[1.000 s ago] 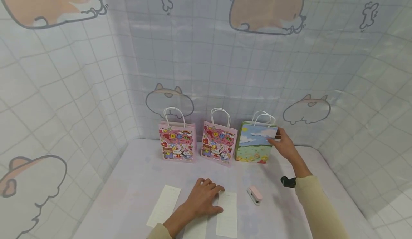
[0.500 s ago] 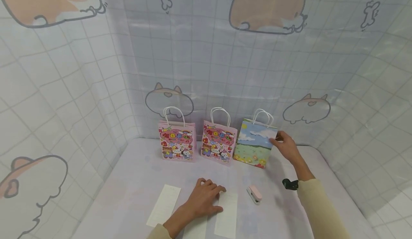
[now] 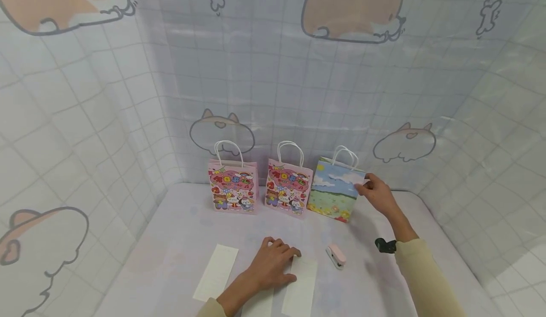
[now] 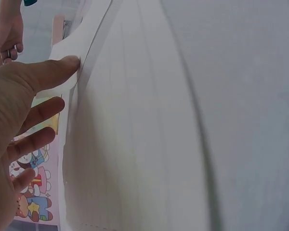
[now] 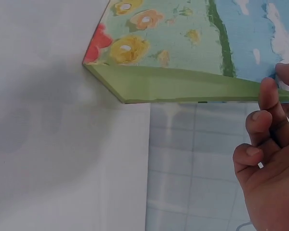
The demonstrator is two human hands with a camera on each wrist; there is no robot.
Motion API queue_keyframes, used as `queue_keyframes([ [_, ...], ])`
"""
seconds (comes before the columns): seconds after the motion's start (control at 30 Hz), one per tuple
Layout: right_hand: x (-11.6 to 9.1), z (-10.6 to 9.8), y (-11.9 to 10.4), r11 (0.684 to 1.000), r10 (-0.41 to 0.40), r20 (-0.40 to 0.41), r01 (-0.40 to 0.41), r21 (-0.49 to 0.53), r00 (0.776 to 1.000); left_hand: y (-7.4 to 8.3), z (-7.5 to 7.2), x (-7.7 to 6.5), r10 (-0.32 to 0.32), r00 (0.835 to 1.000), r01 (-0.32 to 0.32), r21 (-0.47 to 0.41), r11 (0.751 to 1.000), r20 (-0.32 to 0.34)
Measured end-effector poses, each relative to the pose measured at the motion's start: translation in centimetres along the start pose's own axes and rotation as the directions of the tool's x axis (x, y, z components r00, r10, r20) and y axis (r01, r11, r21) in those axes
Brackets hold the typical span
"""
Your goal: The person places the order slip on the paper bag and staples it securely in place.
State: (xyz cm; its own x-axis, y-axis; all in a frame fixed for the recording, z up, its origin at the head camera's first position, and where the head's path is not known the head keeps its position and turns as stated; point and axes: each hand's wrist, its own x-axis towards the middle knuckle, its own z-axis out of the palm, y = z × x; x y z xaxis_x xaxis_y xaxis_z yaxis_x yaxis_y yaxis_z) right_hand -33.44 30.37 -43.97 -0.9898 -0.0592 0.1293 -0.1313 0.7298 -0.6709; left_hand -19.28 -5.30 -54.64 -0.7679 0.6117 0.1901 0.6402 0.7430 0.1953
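My right hand [image 3: 378,196] pinches the right side edge of a paper gift bag [image 3: 334,191] printed with a meadow and blue sky, white rope handles on top. The bag leans slightly; its green side panel [image 5: 173,85] shows in the right wrist view. Lower down, my left hand [image 3: 269,266] rests palm down among lined paper strips, fingers relaxed. Its index fingertip and thumb are at the left edge of the right strip [image 3: 302,286]. Beneath the wrist lies a middle strip [image 3: 259,303], partly hidden. A third strip [image 3: 216,273] lies to the left.
Two pink cartoon gift bags [image 3: 233,189] stand in a row left of the meadow bag, near the back wall. A small pink stapler [image 3: 336,256] lies right of the strips. Printed cloth walls [image 3: 264,89] enclose the table [image 3: 170,241] at the back and sides.
The meadow bag has tipped, its base swinging forward and left, while my right hand keeps hold of it. The right strip has turned slightly. My left hand has barely moved.
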Motion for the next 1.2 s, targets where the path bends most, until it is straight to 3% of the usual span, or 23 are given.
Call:
queue_keyframes([
  [0.4, -1.0, -0.3, 0.4, 0.998, -0.056, -0.011, 0.056, 0.019, 0.998, 0.4, 0.2, 0.1, 0.011, 0.999, -0.014, -0.083, 0.996, -0.033],
  [0.67, -1.1, -0.2, 0.7, 0.998, -0.055, -0.04, 0.056, 0.02, 0.998, -0.4, -0.6, -0.4, 0.007, 0.991, -0.018, -0.086, 0.996, -0.134],
  [0.9, -1.3, -0.6, 0.8, 0.999, -0.052, -0.044, 0.052, 0.015, 0.998, -1.4, -1.4, -0.8, -0.031, 0.989, 0.014, -0.119, 0.993, -0.143],
  [1.2, -2.0, -1.2, 1.1, 0.997, -0.074, -0.042, 0.075, 0.014, 0.996, -2.7, -2.8, -1.4, -0.038, 0.963, 0.0, -0.142, 0.99, -0.265],
])
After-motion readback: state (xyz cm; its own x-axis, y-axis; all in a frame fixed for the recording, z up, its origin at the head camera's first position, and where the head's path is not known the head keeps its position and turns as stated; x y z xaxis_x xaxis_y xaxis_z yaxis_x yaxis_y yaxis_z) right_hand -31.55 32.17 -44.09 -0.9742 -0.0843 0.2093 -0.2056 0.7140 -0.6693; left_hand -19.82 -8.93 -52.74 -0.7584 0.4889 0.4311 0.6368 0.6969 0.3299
